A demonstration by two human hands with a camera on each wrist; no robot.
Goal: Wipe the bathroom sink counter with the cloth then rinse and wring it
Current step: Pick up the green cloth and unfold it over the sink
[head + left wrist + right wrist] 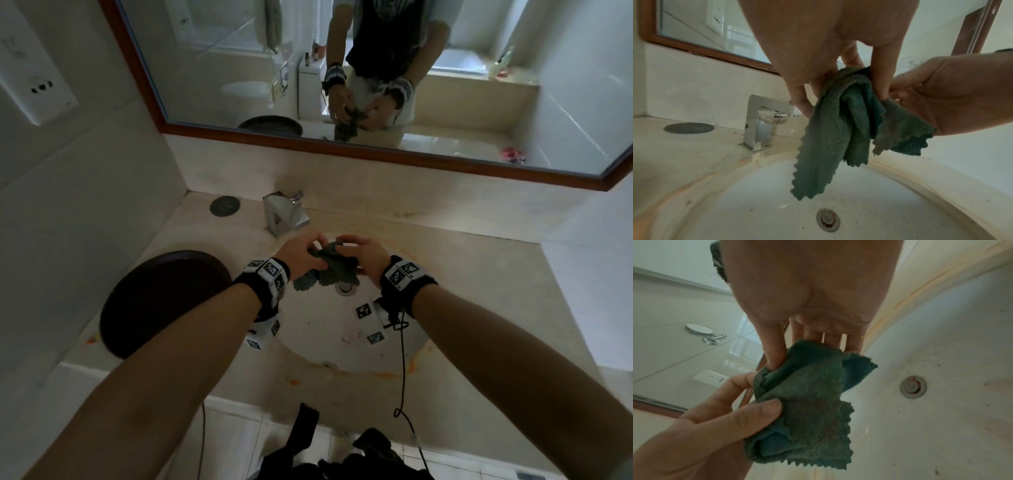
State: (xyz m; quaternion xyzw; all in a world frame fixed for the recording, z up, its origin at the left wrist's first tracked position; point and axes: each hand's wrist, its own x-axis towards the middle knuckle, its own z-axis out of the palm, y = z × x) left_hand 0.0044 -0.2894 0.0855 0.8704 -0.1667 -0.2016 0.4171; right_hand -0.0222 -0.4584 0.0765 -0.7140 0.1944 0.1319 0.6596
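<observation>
A dark green cloth [323,270] hangs bunched above the white sink basin [325,339], over the drain [344,287]. My left hand [313,251] pinches its top left part, and my right hand [346,245] pinches the top right. In the left wrist view the cloth [830,129] dangles from my left fingers [880,87], its zigzag edges loose. In the right wrist view the cloth [807,394] is gripped between my right thumb and fingers [774,352], with the left hand's thumb [764,408] pressed on it. The beige counter [479,284] shows orange stains.
A chrome faucet [284,214] stands behind the basin, just left of my hands. A dark round tray [164,301] lies on the counter at left, and a small dark round cap [225,205] sits near the back corner. A framed mirror [376,147] runs above.
</observation>
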